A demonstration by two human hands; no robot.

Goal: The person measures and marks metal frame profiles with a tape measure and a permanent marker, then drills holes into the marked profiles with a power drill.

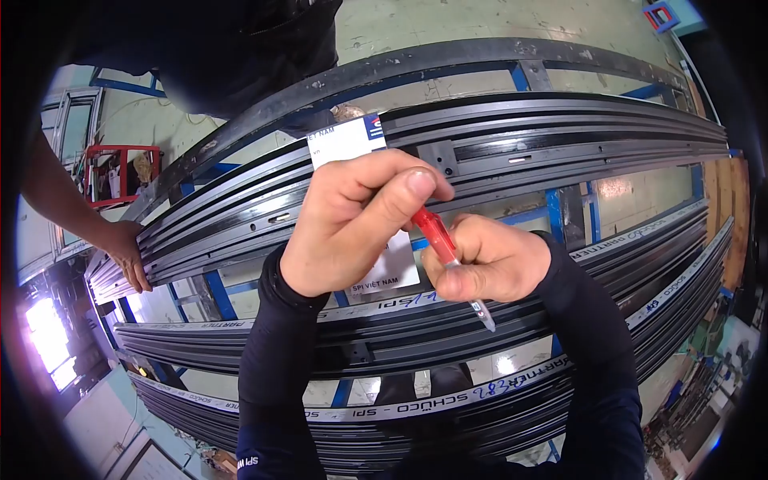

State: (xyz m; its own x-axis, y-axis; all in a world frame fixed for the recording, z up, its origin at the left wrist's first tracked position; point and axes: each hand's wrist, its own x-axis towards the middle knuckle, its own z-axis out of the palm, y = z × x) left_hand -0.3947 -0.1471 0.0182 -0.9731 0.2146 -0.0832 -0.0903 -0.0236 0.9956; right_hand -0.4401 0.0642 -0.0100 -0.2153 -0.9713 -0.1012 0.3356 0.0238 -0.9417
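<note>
In the head view a red pen (436, 237) with a clear lower part slants down to the right between my hands. My left hand (352, 220) is closed, with thumb and forefinger at the pen's upper red end. My right hand (496, 260) is closed round the middle of the pen, and the clear end sticks out below the thumb. Behind my left hand is a white printed sheet (344, 142), its middle covered by the hand; "SPI VIET NAM" reads along its lower edge. Dark metal profiles (552, 152) lie under the sheet and hands.
Another person's hand (124, 252) rests on the left end of the profiles. More profiles with printed tape (436, 404) lie nearer me. They lie across a rack with blue bars (554, 220). A red frame (120, 172) stands at the left.
</note>
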